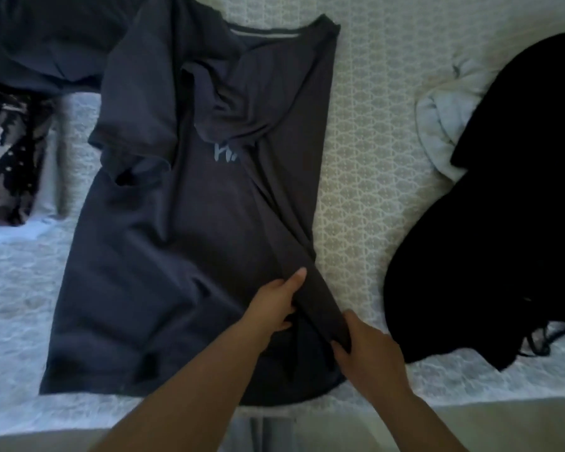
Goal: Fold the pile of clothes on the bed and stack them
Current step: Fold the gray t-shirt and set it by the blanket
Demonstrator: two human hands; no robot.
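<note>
Right now a dark grey T-shirt [163, 243] lies spread on the bed [366, 132], neckline at the far end and hem at the near edge where the person stands. Its right side has been brought in over the body as a long diagonal flap, and the sleeve on that side is bunched in a lump just above the pale chest print.

Both hands work the lower end of that flap. The left hand [274, 308] lies against the flap's inner edge, thumb stretched along the cloth and fingers tucked out of sight beneath, so I judge it is pinching the fold. The right hand [369, 350] curls round the flap's outer edge nearer the hem and has hold of it.

Well to the right of the T-shirt sits a black garment [490, 223], heaped and unfolded, lying partly over a pale garment [444, 125]. To the T-shirt's left is a patterned black-and-white item [4, 158], and another dark piece of clothing [46, 40] lies beyond the left shoulder.

What could go wrong, as I see it: the flap runs crooked, wide at the shoulder and narrow at the hem, so pressing it down as it stands would set a skewed crease. The bunched sleeve could get trapped underneath as a lump. Tugging at the hem alone might drag the shirt toward the bed's edge.
</note>
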